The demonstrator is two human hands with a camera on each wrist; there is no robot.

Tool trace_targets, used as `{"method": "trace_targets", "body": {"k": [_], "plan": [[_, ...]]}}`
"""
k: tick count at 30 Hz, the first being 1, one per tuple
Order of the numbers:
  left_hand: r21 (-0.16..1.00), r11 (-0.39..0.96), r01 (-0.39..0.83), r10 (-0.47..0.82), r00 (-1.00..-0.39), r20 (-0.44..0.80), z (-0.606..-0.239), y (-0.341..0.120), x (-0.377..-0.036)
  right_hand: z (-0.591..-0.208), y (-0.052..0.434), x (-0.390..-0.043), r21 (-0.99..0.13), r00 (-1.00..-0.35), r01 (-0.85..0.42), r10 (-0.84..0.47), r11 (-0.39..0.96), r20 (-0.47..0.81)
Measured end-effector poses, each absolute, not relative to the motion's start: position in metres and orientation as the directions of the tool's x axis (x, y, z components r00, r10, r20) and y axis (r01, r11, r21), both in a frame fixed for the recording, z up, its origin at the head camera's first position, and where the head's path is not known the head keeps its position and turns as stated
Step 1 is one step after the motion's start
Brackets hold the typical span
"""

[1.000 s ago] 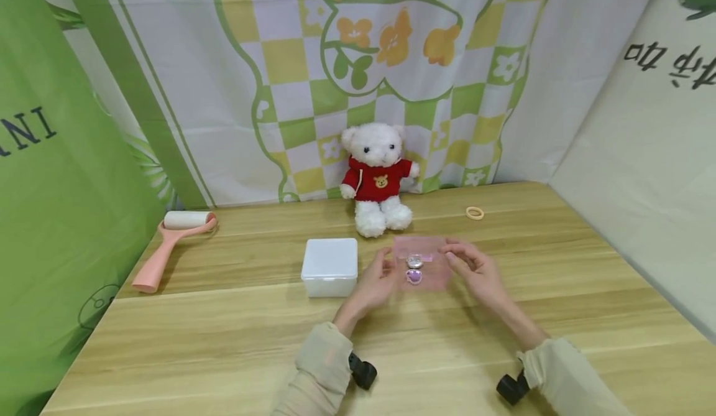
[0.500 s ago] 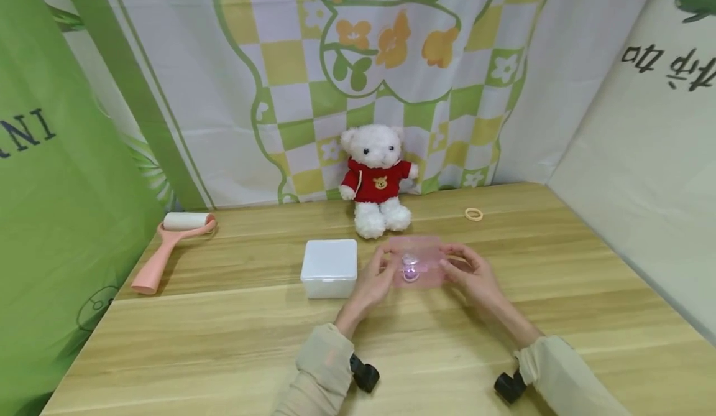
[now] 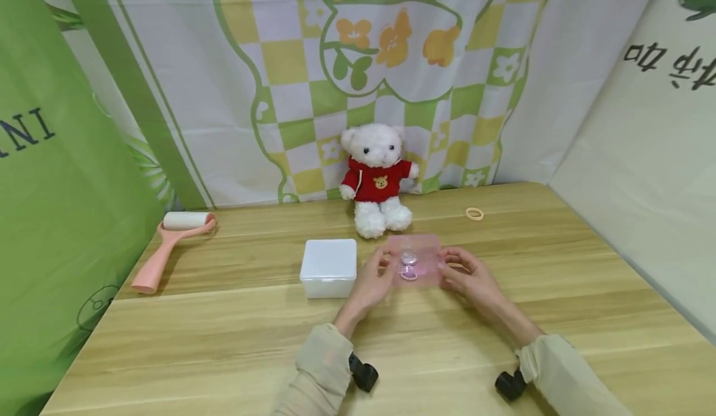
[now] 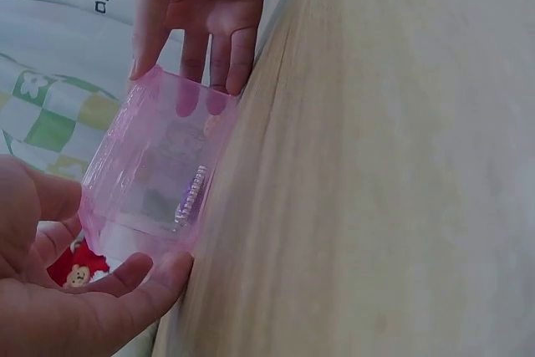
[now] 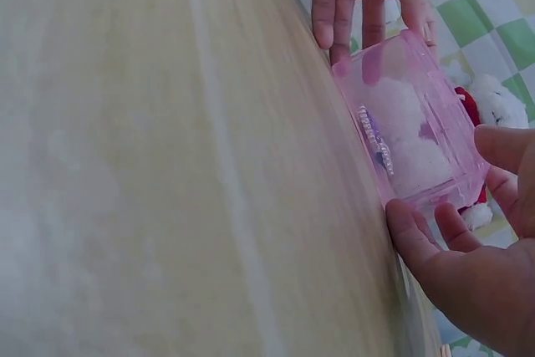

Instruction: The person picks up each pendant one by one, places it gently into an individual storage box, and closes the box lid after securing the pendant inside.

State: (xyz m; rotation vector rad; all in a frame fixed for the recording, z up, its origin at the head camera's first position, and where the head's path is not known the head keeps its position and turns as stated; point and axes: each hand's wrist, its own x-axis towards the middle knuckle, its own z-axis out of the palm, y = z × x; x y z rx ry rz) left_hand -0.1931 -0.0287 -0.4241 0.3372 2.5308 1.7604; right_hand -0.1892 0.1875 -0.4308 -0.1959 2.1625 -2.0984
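Observation:
My left hand (image 3: 373, 282) and right hand (image 3: 470, 276) hold a see-through pink plastic box (image 3: 424, 247) between them, one at each end. In the left wrist view the left thumb and fingers grip the near end of the pink box (image 4: 163, 152), low over the wood. The right wrist view shows the right thumb and fingers round the other end of the box (image 5: 414, 98). Through the plastic show a purple ornament with a beaded rim (image 3: 409, 274) and a clear, shiny round one (image 3: 409, 257). The box's lid lies down over them.
Just left of the left hand stands a white lidded box (image 3: 330, 267). A white teddy bear in a red hoodie (image 3: 377, 180) sits behind. A tan ring (image 3: 474, 214) lies back right; a pink-handled lint roller (image 3: 168, 251) lies far left on the wooden table (image 3: 224, 354).
The pink box has shifted slightly left, with the right hand following. Its ornaments, seen plainly a second ago, now show paler through the pink lid, which has come down. The left hand has barely moved.

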Motion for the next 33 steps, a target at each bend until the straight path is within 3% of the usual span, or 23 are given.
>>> {"method": "trace_targets", "body": {"k": [18, 27, 30, 33], "plan": [[0.900, 0.394, 0.185, 0.189, -0.975, 0.118, -0.420, -0.017, -0.193, -0.430, 0.190, -0.184, -0.995, -0.990, -0.014, -0.142, 0.099, 0.000], [0.892, 0.421, 0.164, 0.138, -0.984, 0.115, -0.423, -0.033, -0.194, -0.433, 0.171, -0.192, -0.992, -0.979, -0.026, -0.203, 0.122, 0.001], [0.874, 0.442, 0.204, 0.204, -0.971, 0.124, -0.411, -0.038, -0.193, -0.422, 0.171, -0.191, -0.966, -0.982, -0.100, -0.178, 0.240, 0.057], [0.835, 0.493, 0.244, 0.274, -0.955, 0.117, -0.385, -0.046, -0.191, -0.402, 0.172, -0.190, -0.863, -0.968, -0.247, -0.151, 0.442, 0.200]]}}
